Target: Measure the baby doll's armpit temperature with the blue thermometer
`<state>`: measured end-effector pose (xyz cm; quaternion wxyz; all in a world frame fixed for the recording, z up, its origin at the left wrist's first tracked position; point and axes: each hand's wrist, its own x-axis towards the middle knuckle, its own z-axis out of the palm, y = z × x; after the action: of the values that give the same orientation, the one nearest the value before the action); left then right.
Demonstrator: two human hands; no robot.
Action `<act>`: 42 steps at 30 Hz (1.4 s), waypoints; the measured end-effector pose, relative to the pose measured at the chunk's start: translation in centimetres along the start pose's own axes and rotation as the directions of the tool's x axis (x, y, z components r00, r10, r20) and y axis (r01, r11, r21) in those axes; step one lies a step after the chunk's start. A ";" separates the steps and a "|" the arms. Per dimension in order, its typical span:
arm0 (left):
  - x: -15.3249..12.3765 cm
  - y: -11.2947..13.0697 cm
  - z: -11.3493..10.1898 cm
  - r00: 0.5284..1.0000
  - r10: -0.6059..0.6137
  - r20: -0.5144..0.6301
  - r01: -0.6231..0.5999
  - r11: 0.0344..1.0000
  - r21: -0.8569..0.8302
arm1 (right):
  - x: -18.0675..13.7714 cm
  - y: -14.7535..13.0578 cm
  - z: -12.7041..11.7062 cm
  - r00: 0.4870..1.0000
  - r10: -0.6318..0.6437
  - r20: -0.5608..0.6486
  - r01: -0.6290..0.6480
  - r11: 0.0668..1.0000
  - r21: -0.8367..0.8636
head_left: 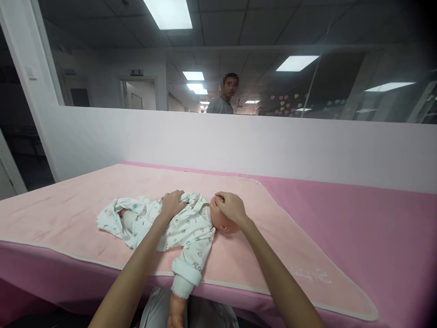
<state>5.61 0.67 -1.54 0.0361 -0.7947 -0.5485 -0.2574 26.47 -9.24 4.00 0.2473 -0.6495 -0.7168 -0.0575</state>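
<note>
A baby doll (pixel 224 226) in a white printed outfit (pixel 191 228) lies on its back on a pink mat, its head toward the right. Across the doll's chest lies my left hand (pixel 173 203), with its fingers stretched out over the cloth. My right hand (pixel 234 207) curves over the doll's face, fingers bent and touching it, which hides much of the face. One sleeved doll arm (pixel 187 273) hangs over the near edge of the mat toward my lap. The loose trouser leg (pixel 111 216) is bunched at the left.
The peach-pink mat (pixel 85 191) with pale edging covers a padded pink surface (pixel 358 218). Behind it runs a low white wall (pixel 239 143) under a large glass pane. A person (pixel 223 102) shows in the glass. My grey-clad legs (pixel 211 312) are at the near edge.
</note>
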 end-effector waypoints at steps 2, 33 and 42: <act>-0.1 0.0 0.1 1.000 -0.006 0.000 0.006 1.000 -0.007 | 0.4 1.4 -0.1 0.999 0.025 0.028 -0.029 0.985 0.168; -0.4 -0.2 0.5 0.998 -0.048 -0.030 0.046 0.998 -0.053 | 0.8 5.3 1.4 0.955 0.252 0.154 -0.260 0.471 0.843; -0.5 -0.4 0.5 0.998 -0.037 -0.048 0.034 0.997 -0.069 | 1.1 6.0 2.0 0.952 0.293 0.089 -0.220 0.450 0.865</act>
<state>5.30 0.57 -2.34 0.0181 -0.7790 -0.5524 -0.2962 31.61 -6.59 1.32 0.5714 -0.5344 -0.5316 0.3246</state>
